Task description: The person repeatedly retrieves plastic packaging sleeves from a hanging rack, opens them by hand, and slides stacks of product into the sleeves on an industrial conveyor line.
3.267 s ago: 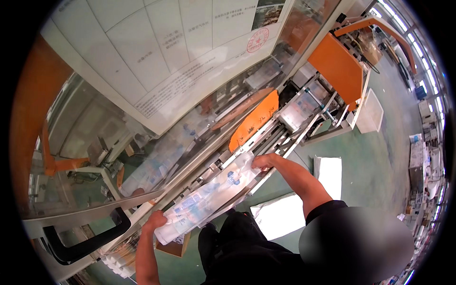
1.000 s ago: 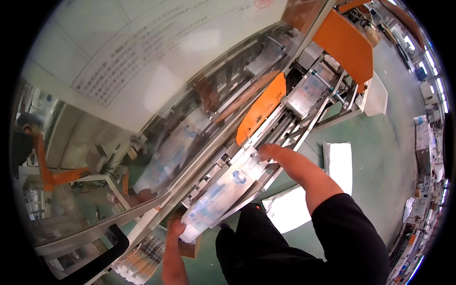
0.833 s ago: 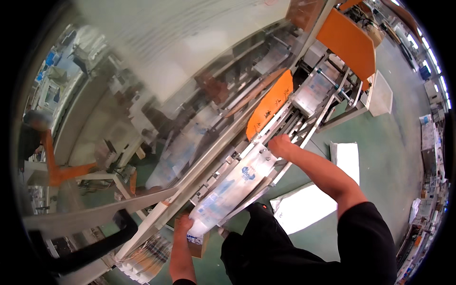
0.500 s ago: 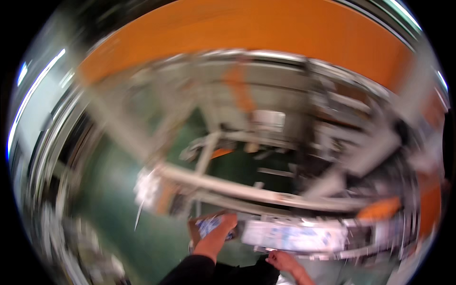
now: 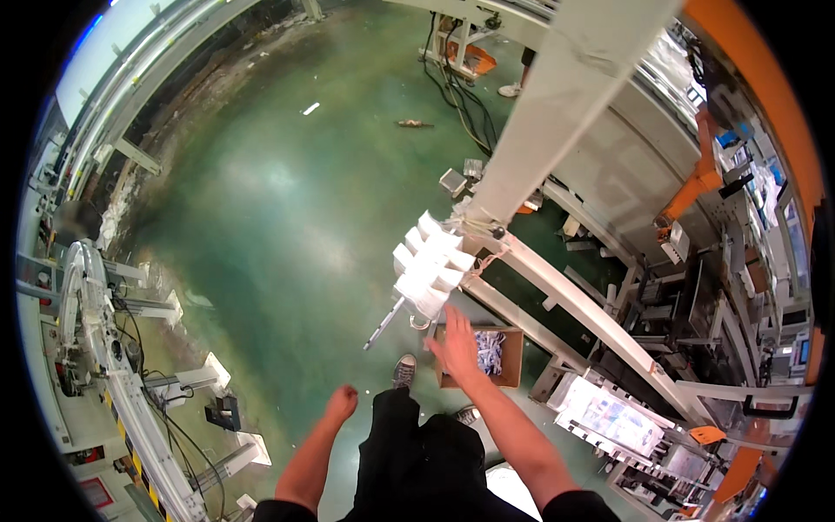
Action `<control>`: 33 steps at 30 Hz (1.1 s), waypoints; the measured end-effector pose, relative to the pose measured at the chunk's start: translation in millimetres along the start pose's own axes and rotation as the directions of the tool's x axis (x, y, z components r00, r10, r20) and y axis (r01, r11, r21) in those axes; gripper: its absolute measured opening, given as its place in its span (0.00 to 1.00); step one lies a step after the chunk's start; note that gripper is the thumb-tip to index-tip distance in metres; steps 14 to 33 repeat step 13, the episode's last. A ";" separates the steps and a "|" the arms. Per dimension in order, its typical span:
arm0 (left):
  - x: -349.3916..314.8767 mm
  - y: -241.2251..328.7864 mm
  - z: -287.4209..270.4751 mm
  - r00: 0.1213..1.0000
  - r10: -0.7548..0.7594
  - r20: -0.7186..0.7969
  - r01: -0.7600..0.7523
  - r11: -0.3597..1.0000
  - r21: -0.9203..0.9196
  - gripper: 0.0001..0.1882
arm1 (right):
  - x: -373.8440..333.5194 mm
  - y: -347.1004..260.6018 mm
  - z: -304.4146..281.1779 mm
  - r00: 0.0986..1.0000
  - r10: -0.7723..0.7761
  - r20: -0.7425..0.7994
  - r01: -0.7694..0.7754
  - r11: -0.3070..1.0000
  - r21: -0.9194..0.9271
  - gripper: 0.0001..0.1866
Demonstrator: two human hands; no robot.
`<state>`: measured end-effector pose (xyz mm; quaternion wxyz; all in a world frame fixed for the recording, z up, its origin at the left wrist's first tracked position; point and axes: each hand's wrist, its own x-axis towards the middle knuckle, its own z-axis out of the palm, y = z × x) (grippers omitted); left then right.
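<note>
My right hand reaches forward with its fingers spread and nothing in them. Just beyond its fingertips hangs a bundle of curled white sheets, by the foot of a thick beige post; I cannot tell whether they touch. A slim pen-like stick slants down from the bundle. Partly under my right hand and forearm, an open cardboard box on the floor holds crumpled white-and-blue printed scraps. My left hand hangs to the left of my legs, over the floor, its fingers curled in, with no object showing.
The beige post and a low frame beam border the machine on the right. A tray of printed sheets lies at the lower right. Black cables run down at the back. A machine rail with footplates stands at left.
My view has turned left, so the machine shifts to the right side. My left hand has left the cardboard box and hangs at my side; my right hand has come forward, fingers spread.
</note>
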<state>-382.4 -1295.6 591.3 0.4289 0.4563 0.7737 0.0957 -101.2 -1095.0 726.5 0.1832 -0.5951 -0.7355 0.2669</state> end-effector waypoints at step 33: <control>-78.2 -164.6 -4.0 0.891 -0.370 0.263 0.452 0.773 -0.445 0.14 | 79.8 -7.6 85.4 0.958 0.236 0.165 -0.202 0.958 -0.202 0.37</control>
